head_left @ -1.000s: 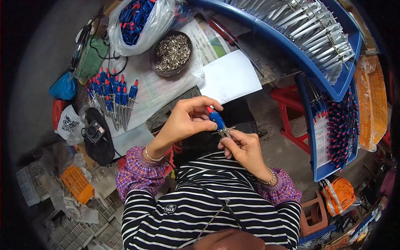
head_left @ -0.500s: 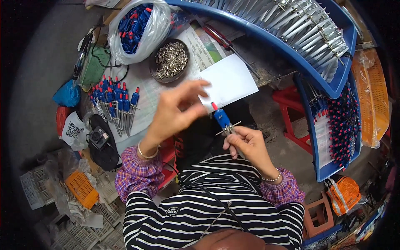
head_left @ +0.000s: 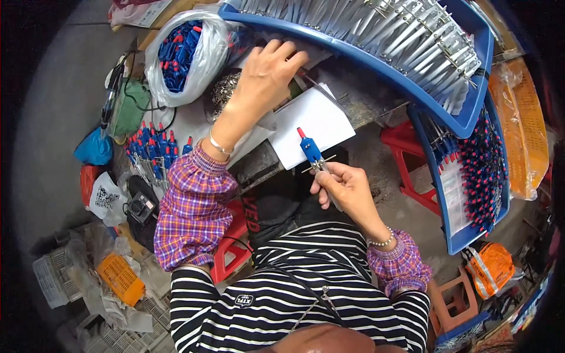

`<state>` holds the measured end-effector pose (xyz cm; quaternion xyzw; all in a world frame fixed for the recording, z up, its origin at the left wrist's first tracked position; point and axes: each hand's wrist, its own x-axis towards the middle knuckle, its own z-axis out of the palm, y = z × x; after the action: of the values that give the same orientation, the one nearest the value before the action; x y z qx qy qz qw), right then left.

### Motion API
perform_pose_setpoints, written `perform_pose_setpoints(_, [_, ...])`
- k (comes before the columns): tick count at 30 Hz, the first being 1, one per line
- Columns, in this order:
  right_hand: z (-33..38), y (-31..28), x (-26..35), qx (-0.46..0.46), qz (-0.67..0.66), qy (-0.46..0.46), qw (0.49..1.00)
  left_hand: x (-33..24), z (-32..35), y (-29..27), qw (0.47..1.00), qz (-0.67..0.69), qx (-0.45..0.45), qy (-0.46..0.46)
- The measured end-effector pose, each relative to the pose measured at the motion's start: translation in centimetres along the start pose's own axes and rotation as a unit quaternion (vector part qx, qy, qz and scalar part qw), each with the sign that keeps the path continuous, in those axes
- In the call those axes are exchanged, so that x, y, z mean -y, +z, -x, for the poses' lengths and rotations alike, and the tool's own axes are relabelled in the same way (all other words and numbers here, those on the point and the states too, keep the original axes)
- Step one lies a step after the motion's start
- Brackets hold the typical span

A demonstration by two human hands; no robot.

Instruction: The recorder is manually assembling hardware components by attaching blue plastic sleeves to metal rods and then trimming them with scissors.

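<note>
My right hand [head_left: 344, 185] is closed around the metal lower part of a blue-bodied piece [head_left: 310, 149], which has a red tip and a thin metal cross pin. That piece stands almost upright, red tip pointing away from me. Over the table's far middle, my left hand [head_left: 266, 73] is bent with its fingers curled downward. Its fingertips are partly hidden, so whatever they grip does not show. Just left of that hand, a dark bowl of small metal parts [head_left: 222, 91] is partly covered by it. A white sheet of paper [head_left: 315, 126] lies between my hands.
Similar blue pieces [head_left: 156, 150] lie grouped at the table's left. A plastic bag [head_left: 218, 38] holds more blue and red parts. One blue tray [head_left: 359, 50] carries metal strips; another blue tray [head_left: 450, 232] at right holds finished-looking pieces. A red stool [head_left: 406, 141] stands below.
My left hand has moved away from the blue-bodied piece, up to the far middle of the table, covering the red-handled tool there and part of the bowl. My right hand keeps its hold.
</note>
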<state>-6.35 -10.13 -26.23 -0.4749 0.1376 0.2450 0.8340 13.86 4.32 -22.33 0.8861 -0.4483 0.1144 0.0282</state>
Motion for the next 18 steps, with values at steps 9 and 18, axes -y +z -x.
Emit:
perform_pose_setpoints(9, [-0.7,0.1,-0.7,-0.003,-0.002,0.01,1.0,-2.8,5.3,-5.5,0.732,0.658,-0.034,-0.173])
perform_pose_setpoints(18, [-1.0,0.6,-1.1,-0.01,0.001,-0.017,1.0,-7.6,7.8,-5.7,0.757,0.616,-0.217,0.028])
